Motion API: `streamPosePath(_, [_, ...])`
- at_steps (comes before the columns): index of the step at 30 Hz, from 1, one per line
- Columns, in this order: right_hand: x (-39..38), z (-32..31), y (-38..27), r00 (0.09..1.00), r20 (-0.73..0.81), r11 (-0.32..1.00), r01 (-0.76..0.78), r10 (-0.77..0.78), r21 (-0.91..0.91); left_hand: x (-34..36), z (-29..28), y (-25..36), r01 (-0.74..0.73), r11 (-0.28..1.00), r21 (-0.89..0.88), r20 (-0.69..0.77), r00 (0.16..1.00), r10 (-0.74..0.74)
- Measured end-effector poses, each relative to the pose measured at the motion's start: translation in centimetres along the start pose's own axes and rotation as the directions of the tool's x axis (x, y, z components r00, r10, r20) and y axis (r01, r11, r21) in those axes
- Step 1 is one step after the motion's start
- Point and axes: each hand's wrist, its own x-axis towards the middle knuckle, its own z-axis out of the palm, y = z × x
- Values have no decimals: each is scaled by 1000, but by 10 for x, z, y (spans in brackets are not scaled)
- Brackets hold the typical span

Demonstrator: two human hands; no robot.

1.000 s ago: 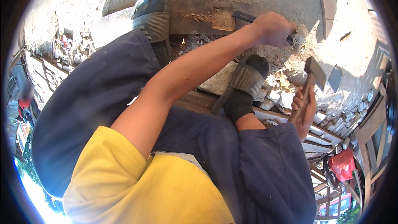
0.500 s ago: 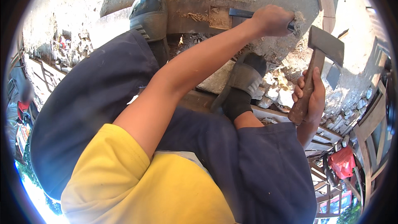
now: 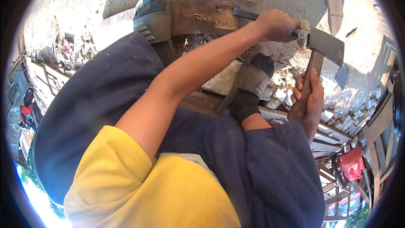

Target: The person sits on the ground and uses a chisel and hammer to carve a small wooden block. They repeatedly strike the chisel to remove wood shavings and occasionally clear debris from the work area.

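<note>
My left hand (image 3: pixel 276 25) is closed round the handle of a chisel (image 3: pixel 245 14). The chisel lies nearly level, its dark steel blade pointing left at a pale, shallow square recess in a brown wooden plank (image 3: pixel 190 10). Its frayed butt end sticks out to the right of my fist. My right hand (image 3: pixel 311 97) grips the wooden handle of a hatchet (image 3: pixel 325 45), held head up. The blunt back of the hatchet head is at the chisel's butt, seemingly touching it, while the flared edge faces right. Wood chips lie on the plank beside the recess.
My sandalled left foot (image 3: pixel 152 17) rests on the plank; my right foot (image 3: pixel 255 74) is below it, near a stone block (image 3: pixel 221 78) and rubble (image 3: pixel 278 90). Another board (image 3: pixel 332 6) lies at the upper right. Wooden frames and a red bag (image 3: pixel 351 163) are at the lower right.
The hatchet in my right hand has moved left, bringing its head up to the chisel's butt. My left hand holds the chisel in nearly the same place.
</note>
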Motion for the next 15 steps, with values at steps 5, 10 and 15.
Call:
streamPosePath(5, [-11, -33, -11, 997, -79, 995, -11, 19, 101, 2, -4, 1, -17, 1000, 13, -10, 1000, 17])
streamPosePath(10, [6, -74, -35, 924, -281, 893, 341, -260, 295, 4, -6, 6, -8, 1000, 19, 33, 999, 7])
streamPosePath(15, [25, 7, 27, 998, -40, 999, 40, -41, -28, 9, -3, 4, 39, 998, 51, 32, 999, -41])
